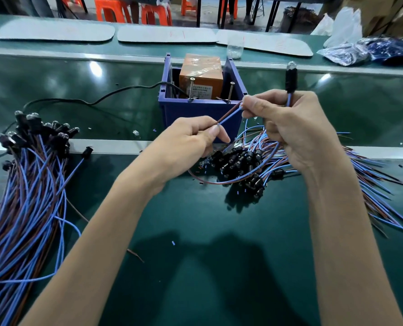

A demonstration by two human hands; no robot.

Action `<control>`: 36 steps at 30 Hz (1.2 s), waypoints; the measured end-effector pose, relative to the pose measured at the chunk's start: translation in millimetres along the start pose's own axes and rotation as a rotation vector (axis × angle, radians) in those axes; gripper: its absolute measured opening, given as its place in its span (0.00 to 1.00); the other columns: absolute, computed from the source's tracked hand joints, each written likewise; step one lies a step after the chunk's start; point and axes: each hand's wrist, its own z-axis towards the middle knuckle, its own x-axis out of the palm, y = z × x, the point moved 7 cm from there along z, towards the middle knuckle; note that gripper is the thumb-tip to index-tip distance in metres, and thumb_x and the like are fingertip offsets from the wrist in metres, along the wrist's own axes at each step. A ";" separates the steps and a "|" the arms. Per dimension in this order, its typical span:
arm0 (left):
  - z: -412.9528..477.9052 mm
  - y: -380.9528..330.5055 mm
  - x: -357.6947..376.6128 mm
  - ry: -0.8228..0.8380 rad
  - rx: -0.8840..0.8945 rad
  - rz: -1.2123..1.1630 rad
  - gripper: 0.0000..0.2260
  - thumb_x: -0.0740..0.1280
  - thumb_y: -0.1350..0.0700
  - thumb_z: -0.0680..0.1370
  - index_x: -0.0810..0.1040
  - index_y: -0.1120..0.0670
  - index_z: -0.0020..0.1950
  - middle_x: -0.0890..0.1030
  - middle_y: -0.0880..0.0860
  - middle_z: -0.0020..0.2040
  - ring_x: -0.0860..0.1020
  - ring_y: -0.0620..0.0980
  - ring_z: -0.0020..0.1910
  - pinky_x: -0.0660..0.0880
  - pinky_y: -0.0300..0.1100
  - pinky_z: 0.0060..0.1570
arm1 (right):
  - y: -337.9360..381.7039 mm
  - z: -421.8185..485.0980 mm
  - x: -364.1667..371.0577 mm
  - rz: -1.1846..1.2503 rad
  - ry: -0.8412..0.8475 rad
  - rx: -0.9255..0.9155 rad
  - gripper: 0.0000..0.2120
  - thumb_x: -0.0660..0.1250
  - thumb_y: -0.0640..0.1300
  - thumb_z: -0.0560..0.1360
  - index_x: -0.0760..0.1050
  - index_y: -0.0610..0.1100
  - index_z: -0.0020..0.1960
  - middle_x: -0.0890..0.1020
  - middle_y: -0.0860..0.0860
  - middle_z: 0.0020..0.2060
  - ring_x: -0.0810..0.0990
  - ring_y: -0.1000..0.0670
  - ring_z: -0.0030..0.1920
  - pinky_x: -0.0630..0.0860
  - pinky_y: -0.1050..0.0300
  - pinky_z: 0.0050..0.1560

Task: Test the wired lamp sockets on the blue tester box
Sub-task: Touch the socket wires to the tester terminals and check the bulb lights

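Observation:
The blue tester box (195,114) stands at the middle of the green bench, with an orange block (201,74) inside and two upright screws (192,89) at its front rim. My right hand (297,128) holds one wired lamp socket (291,77) upright, its bulb on top, right of the box. The socket's brown and blue wire ends (230,115) stretch from my right fingers to my left hand (191,140), which pinches them in front of the box. The wire ends are apart from the screws.
A big bundle of wired sockets (31,184) lies at the left. Another heap of sockets (245,168) lies under my right hand, its wires fanning right. A black cable (97,101) runs into the box. Grey mats (167,35), a glass jar (235,49) and plastic bags (346,52) lie beyond.

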 end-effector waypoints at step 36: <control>1.9 1.5 -25.1 -0.161 0.046 0.177 0.17 0.61 0.52 0.81 0.73 0.51 0.32 0.61 0.44 0.22 0.58 0.43 0.23 0.55 0.37 0.23 | -1.1 -4.6 29.9 -0.145 0.026 -0.015 0.06 0.71 0.41 0.75 0.79 0.40 0.40 0.77 0.58 0.22 0.69 0.60 0.19 0.61 0.73 0.22</control>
